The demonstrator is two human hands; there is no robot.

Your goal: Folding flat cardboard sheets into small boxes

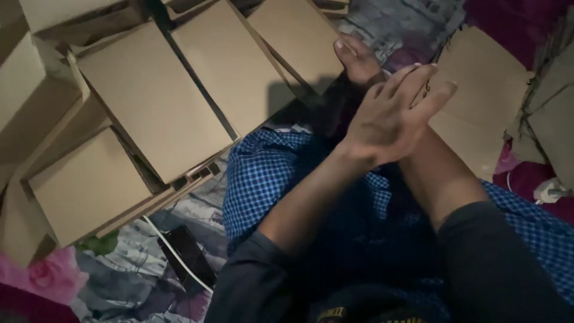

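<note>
Hands cross above a lap covered in blue checked cloth. The left hand lies on top, its grip released: fingers long and loosely spread, palm down, pressed against the other forearm and holding nothing. The right hand reaches under it toward the upper middle of the scene, thumb and fingers resting at the edge of a flat cardboard box; whether that grip closes on the box cannot be told. More cardboard boxes lie stacked and overlapping to the left on patterned bedding, and a folded cardboard sheet sits at the right. A white cable runs beside a dark flat device near the bottom edge.
</note>
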